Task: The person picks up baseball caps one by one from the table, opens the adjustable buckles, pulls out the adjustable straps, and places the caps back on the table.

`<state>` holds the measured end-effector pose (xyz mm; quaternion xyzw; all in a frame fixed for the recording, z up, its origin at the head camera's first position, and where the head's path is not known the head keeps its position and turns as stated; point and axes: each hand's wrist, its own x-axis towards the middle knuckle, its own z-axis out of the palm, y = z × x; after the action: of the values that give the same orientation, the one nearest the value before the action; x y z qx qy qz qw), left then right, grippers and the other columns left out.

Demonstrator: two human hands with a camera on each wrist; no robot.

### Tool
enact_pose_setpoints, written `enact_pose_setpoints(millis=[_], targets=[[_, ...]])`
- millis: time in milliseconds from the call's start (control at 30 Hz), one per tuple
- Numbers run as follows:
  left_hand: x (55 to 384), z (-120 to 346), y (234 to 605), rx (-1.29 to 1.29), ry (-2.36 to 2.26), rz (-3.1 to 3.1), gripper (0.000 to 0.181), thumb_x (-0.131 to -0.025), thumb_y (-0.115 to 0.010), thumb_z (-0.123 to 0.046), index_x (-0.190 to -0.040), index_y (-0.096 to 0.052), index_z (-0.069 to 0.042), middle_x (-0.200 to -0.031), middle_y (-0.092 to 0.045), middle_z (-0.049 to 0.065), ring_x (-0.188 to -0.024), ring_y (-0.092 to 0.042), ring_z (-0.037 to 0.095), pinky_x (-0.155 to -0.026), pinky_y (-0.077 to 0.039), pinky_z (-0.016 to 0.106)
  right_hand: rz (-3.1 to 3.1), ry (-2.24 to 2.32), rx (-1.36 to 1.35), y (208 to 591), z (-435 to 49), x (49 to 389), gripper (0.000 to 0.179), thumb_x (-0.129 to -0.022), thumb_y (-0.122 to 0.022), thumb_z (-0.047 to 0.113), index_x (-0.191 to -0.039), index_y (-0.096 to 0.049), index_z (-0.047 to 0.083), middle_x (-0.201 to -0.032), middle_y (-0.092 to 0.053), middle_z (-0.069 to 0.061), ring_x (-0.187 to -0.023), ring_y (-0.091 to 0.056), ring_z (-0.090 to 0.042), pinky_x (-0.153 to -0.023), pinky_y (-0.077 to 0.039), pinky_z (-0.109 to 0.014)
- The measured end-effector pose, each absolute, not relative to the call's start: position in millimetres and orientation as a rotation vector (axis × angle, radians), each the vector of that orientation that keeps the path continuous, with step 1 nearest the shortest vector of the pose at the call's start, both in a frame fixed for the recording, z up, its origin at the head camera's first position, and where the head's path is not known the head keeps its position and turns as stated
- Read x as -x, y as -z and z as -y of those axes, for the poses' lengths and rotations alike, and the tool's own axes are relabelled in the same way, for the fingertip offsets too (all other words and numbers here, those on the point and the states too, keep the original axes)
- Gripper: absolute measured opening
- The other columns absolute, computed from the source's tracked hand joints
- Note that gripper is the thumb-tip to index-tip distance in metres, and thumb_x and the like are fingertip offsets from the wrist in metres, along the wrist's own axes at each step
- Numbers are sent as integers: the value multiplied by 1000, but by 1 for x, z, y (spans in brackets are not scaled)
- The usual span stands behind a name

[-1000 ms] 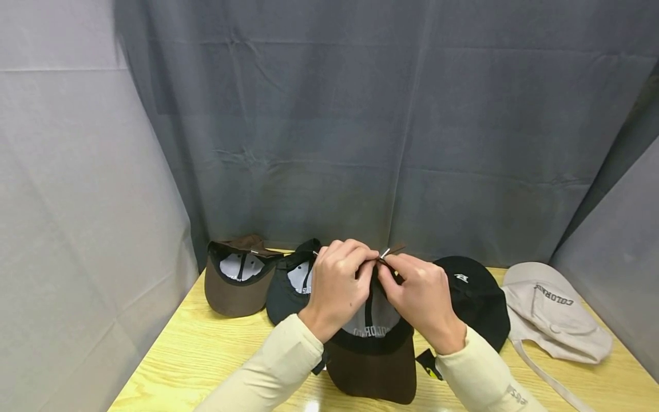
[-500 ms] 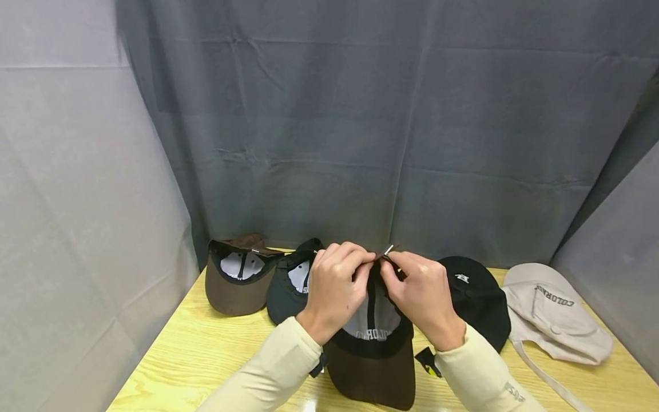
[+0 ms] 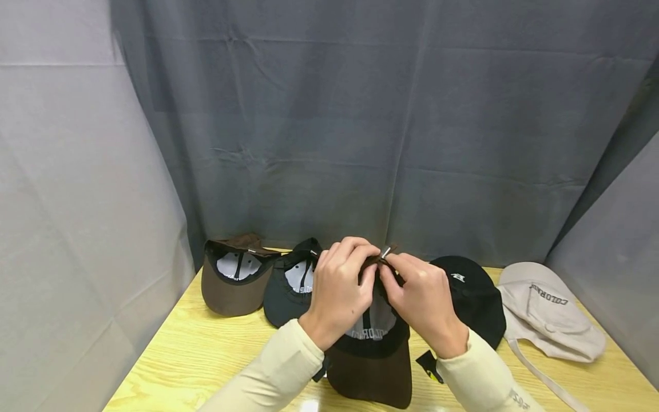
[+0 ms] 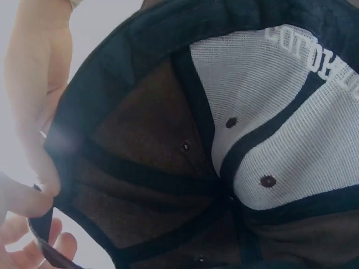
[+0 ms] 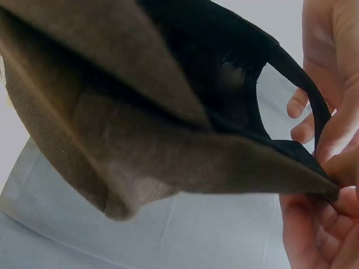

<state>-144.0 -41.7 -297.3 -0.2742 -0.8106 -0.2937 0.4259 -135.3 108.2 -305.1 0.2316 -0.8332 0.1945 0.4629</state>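
Both hands hold a dark brown baseball cap (image 3: pixel 368 375) by its back strap, brim down toward me and its pale-lined inside facing up. My left hand (image 3: pixel 340 294) pinches the strap (image 5: pixel 303 81) between thumb and fingers, left of a small silver buckle (image 3: pixel 386 252). From the other side, my right hand (image 3: pixel 424 300) pinches right at the buckle, with a short strap end poking out beyond it. The left wrist view looks into the cap's crown (image 4: pixel 151 129), with dark seam tape and mirrored raised letters (image 4: pixel 314 53). In the right wrist view, the cap's brown outside (image 5: pixel 140 151) fills much of the picture.
Left on the wooden table (image 3: pixel 170 355) lie another brown cap (image 3: pixel 234 294) and a dark cap (image 3: pixel 285 303). A black cap (image 3: pixel 473 303) and a beige cap (image 3: pixel 551 315) with a trailing strap (image 3: pixel 540 375) are at right. A grey curtain (image 3: pixel 329 126) hangs behind.
The strap end beyond the buckle shows shorter than a second ago, and the buckle has tilted slightly. Both hands stay in nearly the same place; the other caps have not moved.
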Motion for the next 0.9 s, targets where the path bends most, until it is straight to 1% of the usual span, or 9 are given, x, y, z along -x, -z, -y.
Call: enact_pose_setpoints(millis=[233,433,633,900], targets=[[148,42,299,672,693,1995,11,-88,-69,-12,-94,-76,-18,-94,-71,-6,-84,-65,13,-70,-46,27,2039,-447,-595,305,-108,134,6,-79,-76,2,-83,-73,5,-68,-66,-4,-52,-56,-14,-49,-46,-27],[149,44,300,671,686,1965,10,-86,-71,-12,-90,-78,-18,-89,-71,-7,-80,-64,13,-68,-45,27,2029,-428,-609,305,-108,134,6,-78,-76,2,-83,-73,4,-68,-66,-4,-52,-57,-14,-49,-47,-29],[150,44,301,682,690,1943,8,-85,-73,-12,-87,-78,-18,-86,-71,-7,-77,-63,12,-66,-44,26,2029,-440,-581,305,-108,134,5,-79,-75,2,-80,-73,6,-67,-67,-4,-50,-55,-12,-47,-45,-27],[147,47,307,678,715,1958,6,-85,-74,-12,-84,-77,-17,-84,-71,-7,-77,-64,13,-68,-45,27,2041,-488,-500,308,-111,137,4,-79,-73,2,-78,-72,7,-68,-70,-6,-55,-64,-16,-51,-52,-31]])
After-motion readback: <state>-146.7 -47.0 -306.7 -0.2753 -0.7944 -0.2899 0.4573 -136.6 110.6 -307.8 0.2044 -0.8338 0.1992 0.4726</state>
